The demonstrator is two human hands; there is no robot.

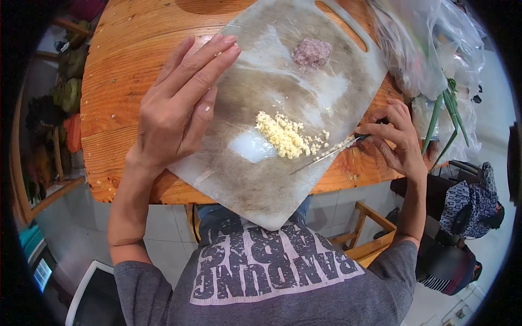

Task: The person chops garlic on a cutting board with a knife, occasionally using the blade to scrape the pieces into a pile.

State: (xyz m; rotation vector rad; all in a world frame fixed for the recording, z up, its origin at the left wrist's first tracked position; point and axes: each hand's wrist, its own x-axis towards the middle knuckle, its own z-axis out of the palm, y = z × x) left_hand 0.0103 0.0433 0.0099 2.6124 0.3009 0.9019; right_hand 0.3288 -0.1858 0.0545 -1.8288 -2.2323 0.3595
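Board (239, 100): my right hand (396, 136), three o'clock, clamps the knife (322, 158), presumably for control; left hand (179, 100), nine o'clock, fingers nearly together, empty.

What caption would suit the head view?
Right hand holds a knife beside chopped pale-yellow pieces on a cutting board; left hand open, holding nothing.

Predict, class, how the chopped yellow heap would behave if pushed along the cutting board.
The yellow heap would probably spread rather than slide whole, being small loose bits. Stray bits lie beside it, so some may scatter. Bits on the knife blade suggest it might cling slightly.
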